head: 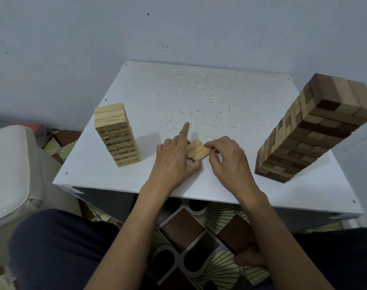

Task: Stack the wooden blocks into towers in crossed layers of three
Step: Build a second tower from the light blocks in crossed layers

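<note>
Near the bench's [220, 91] front edge, the low stack [198, 151] of pale blocks may skew if one side squeezes harder. The left hand [172, 162] clasps its left side, forefinger straight out. The right hand's [228, 160] grip pinches its right edge. Beyond stand a pale tower [117, 135] and a dark tower [310, 130].

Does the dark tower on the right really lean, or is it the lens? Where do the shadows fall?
Head view: probably the lens, as the dark tower and pale tower tilt outward in opposite directions; head view: soft, dim light, the pale tower's faint shadow lying to its right on the table.
</note>
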`<act>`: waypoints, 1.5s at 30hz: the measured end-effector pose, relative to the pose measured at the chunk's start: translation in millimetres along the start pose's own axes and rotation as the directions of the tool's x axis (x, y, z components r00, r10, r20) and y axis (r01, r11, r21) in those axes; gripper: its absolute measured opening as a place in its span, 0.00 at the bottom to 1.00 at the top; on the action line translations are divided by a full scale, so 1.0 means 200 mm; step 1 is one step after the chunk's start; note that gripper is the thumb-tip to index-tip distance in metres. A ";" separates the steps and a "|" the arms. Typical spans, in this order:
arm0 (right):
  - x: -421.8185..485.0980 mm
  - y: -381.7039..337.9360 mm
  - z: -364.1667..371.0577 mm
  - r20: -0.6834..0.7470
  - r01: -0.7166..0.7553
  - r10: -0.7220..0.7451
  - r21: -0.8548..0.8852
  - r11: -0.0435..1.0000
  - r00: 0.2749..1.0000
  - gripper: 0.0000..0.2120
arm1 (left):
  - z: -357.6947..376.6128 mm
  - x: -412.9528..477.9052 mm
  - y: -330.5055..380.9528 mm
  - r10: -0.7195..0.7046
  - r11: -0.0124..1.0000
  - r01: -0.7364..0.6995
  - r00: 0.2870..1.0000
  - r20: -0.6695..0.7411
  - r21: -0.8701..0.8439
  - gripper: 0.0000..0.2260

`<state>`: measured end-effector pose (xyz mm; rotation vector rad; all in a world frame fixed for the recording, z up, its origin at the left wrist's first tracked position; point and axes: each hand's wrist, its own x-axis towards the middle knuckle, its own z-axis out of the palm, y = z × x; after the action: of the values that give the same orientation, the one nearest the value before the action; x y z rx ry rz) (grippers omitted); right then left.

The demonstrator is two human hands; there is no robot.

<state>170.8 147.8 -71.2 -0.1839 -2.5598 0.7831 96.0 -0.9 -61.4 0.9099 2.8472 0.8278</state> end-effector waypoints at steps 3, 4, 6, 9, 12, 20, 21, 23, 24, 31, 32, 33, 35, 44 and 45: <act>-0.01 -0.01 0.00 0.006 -0.010 0.011 -0.085 0.996 1.000 0.14 | -0.02 0.00 -0.04 0.035 0.999 -0.034 0.998 0.043 -0.037 0.40; -0.02 -0.01 0.00 0.019 -0.008 0.010 -0.092 0.996 1.000 0.15 | -0.03 0.01 -0.05 0.046 0.998 -0.042 0.996 0.072 -0.050 0.39; -0.03 -0.01 -0.01 0.059 -0.001 0.007 -0.101 0.995 0.998 0.16 | -0.05 0.00 -0.07 0.068 0.996 -0.061 0.991 0.113 -0.071 0.37; -0.04 -0.02 0.00 0.109 0.007 0.007 -0.121 0.993 0.994 0.15 | -0.06 -0.01 -0.09 0.090 0.992 -0.078 0.988 0.123 -0.094 0.34; -0.05 -0.02 0.00 0.122 0.007 0.006 -0.110 0.994 0.992 0.15 | -0.05 -0.03 -0.10 0.051 0.996 -0.045 0.996 0.078 -0.076 0.31; -0.05 -0.03 0.00 0.135 0.028 -0.019 -0.065 0.997 0.991 0.18 | -0.03 -0.04 -0.10 0.051 0.988 -0.047 0.998 0.029 -0.147 0.25; -0.05 -0.03 0.00 0.137 0.024 -0.015 -0.063 0.998 0.990 0.18 | -0.03 -0.04 -0.10 0.052 0.987 -0.047 0.998 0.031 -0.155 0.25; -0.05 -0.04 0.01 0.139 0.021 -0.012 -0.064 0.998 0.990 0.19 | -0.04 -0.04 -0.09 0.056 0.987 -0.050 0.998 0.038 -0.151 0.25; -0.05 -0.04 0.01 0.138 0.022 -0.012 -0.066 0.998 0.990 0.19 | -0.04 -0.04 -0.09 0.060 0.988 -0.054 0.998 0.037 -0.147 0.25; -0.05 -0.05 0.00 0.182 0.002 0.013 -0.082 0.997 0.983 0.22 | -0.05 -0.03 -0.09 0.066 0.985 -0.059 0.997 0.039 -0.161 0.25; -0.05 -0.05 0.00 0.200 0.008 0.011 -0.093 0.996 0.980 0.23 | -0.05 -0.03 -0.09 0.066 0.986 -0.058 0.997 0.046 -0.159 0.26; -0.05 -0.05 0.00 0.212 0.015 0.007 -0.104 0.994 0.977 0.24 | -0.06 -0.03 -0.09 0.065 0.988 -0.057 0.996 0.054 -0.144 0.26; -0.05 -0.04 -0.01 0.211 0.023 0.002 -0.117 0.993 0.977 0.22 | -0.05 -0.02 -0.09 0.057 0.995 -0.052 0.996 0.066 -0.084 0.27; -0.05 -0.02 0.01 0.030 0.019 -0.014 -0.160 0.987 0.999 0.09 | -0.07 -0.06 -0.08 0.027 0.999 -0.025 0.997 0.071 -0.037 0.32; -0.04 -0.03 0.01 0.038 0.033 -0.027 -0.154 0.988 0.999 0.08 | -0.07 -0.07 -0.08 0.031 0.999 -0.028 0.997 0.075 -0.038 0.32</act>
<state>177.8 140.4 -73.2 -0.1807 -2.6515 0.5817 95.9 -26.5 -59.9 0.9599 2.7510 0.8274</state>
